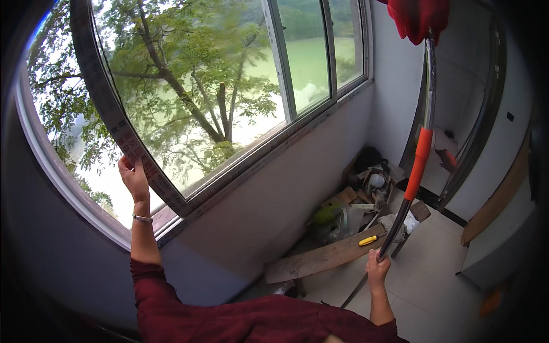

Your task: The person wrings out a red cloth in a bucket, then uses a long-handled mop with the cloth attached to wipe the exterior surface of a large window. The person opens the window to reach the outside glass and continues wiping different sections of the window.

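My left hand point(135, 178) grips the dark edge of a sliding window sash point(153, 166), whose frame carries printed protective tape. Beside it, a gap opens between the sash and the left side of the window frame. In my right hand point(377, 271) is a long dark pole point(400, 220) with an orange sleeve point(420, 157) partway up. The pole stands raised, and its upper end meets a red, cloth-like head point(417, 20) cut off by the top of the picture. Its thin lower end passes below my fist.
A wooden plank point(326, 257) bears a yellow-handled screwdriver point(369, 240). Behind it, bags and scraps point(357, 208) are heaped in the corner below the window. A doorway point(457, 114) lies at the right, near a grey-white cabinet point(497, 251). Trees point(194, 108) stand outside.
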The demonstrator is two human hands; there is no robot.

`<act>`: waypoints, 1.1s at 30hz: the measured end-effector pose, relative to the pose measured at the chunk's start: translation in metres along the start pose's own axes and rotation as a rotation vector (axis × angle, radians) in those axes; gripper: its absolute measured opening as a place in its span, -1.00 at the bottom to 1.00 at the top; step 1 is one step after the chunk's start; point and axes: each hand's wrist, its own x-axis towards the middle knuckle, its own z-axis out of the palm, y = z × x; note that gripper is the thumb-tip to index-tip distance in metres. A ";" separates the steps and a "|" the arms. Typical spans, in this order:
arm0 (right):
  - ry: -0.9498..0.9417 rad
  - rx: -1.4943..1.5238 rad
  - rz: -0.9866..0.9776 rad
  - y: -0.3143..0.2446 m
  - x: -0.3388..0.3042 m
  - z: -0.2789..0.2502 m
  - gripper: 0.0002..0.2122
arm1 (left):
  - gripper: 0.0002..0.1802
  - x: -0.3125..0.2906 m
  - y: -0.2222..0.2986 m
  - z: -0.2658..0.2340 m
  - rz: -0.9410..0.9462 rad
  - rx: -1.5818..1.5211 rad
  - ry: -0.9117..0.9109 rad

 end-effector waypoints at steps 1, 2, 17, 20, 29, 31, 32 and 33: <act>-0.021 0.013 0.012 0.001 0.000 -0.001 -0.76 | -0.77 0.001 -0.006 -0.020 -0.025 -0.001 0.024; -0.035 0.024 0.020 0.001 0.001 -0.001 -0.76 | -0.78 0.003 -0.011 -0.035 -0.051 -0.010 0.045; -0.090 -0.003 0.035 0.001 0.014 0.019 -0.73 | -0.64 0.006 -0.024 -0.137 -0.040 0.521 0.258; -0.137 -0.019 -0.033 0.011 0.010 0.027 -0.71 | -0.54 -0.019 0.010 -0.109 0.223 0.771 0.358; -0.259 -0.048 -0.048 0.026 -0.012 0.046 -0.70 | -0.33 0.008 0.030 -0.090 0.471 0.818 0.573; -0.295 -0.028 -0.022 0.024 -0.012 0.042 -0.70 | -0.32 0.028 -0.007 -0.115 0.025 0.589 0.419; -0.298 -0.056 -0.092 0.023 -0.013 0.040 -0.71 | -0.31 0.028 -0.012 -0.117 -0.332 0.305 0.187; -0.303 -0.084 -0.161 0.021 -0.013 0.038 -0.72 | -0.31 0.023 -0.020 -0.108 -0.237 0.499 0.285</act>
